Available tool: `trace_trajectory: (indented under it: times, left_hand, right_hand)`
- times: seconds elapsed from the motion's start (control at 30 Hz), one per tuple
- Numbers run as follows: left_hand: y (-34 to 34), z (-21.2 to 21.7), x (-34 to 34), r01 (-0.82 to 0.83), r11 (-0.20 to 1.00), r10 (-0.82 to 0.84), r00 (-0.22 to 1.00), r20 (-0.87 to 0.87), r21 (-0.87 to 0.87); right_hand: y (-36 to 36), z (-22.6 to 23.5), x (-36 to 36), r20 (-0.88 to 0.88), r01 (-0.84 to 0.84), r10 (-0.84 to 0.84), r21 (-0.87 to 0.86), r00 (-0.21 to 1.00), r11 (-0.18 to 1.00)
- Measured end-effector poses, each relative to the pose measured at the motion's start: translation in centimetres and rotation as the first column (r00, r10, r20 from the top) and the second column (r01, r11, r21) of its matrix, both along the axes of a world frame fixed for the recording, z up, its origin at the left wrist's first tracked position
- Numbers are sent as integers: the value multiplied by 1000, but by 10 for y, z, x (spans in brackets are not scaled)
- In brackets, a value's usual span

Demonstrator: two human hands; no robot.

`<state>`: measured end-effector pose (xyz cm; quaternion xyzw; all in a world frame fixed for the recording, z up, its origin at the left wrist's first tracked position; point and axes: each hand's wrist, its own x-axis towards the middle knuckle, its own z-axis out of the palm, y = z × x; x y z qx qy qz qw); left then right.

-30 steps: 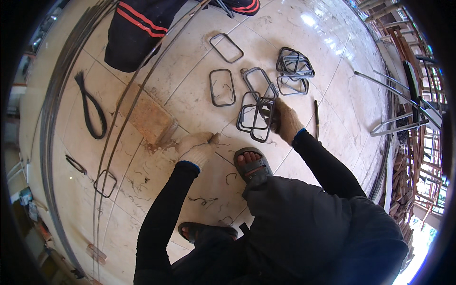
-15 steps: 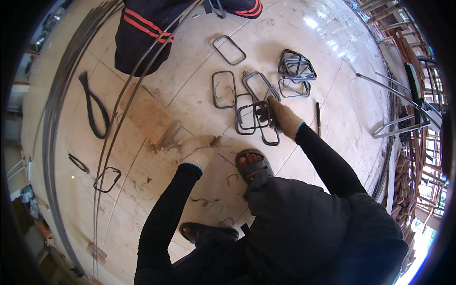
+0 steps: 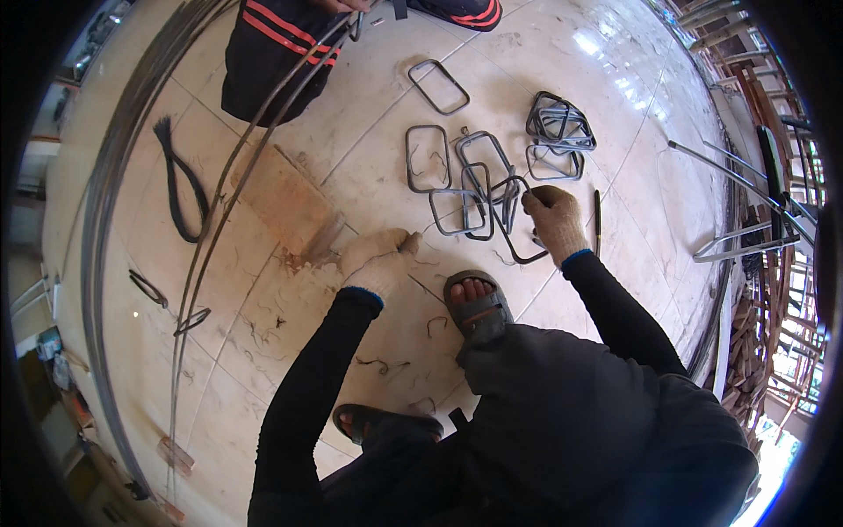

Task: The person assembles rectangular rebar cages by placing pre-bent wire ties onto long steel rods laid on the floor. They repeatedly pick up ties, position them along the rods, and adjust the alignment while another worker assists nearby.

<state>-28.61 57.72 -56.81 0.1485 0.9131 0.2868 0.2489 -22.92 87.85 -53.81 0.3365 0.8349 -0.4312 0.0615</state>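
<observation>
My right hand (image 3: 556, 220), in a pale knitted glove with darker fingertips, grips one side of a rectangular steel stirrup (image 3: 520, 260). The stirrup is tilted over several others of the same bent bar, including a grey stirrup (image 3: 433, 213) just to its left. My left hand (image 3: 378, 256), gloved alike, is closed near the worn wooden board (image 3: 285, 198); whatever its fingers hold, if anything, is too small to make out. Beyond the right hand lies a stacked pile of stirrups (image 3: 562, 119).
Long steel bars (image 3: 105, 202) curve along the left. Two thinner bars (image 3: 230, 189) run up to another person's striped trouser leg (image 3: 281, 53). A looped tie-wire bundle (image 3: 180, 180) and wire scraps (image 3: 384, 364) lie on the tiles. Metal legs (image 3: 742, 184) stand at right.
My right hand has drawn a stirrup up and aside from the group, tilting it. My left hand stays closed near the board. At left, the stirrup on the thin bars has turned nearly edge-on.
</observation>
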Motion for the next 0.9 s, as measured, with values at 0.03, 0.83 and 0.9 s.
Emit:
trace_trajectory:
  times: [0.03,0.83,0.9]
  left_hand:
    - [2,-5,-1,3,1000,-4,1000,2,25]
    - [15,-32,10,-491,617,180,849,497,615]
    - [19,-32,8,-779,384,152,583,798,496]
  right_hand:
    - [6,-2,2,-16,5,-5,2,1000,1000]
    - [-111,18,-10,-42,-226,231,-434,972,872]
    - [-119,9,-3,-158,-437,412,-181,897,881]
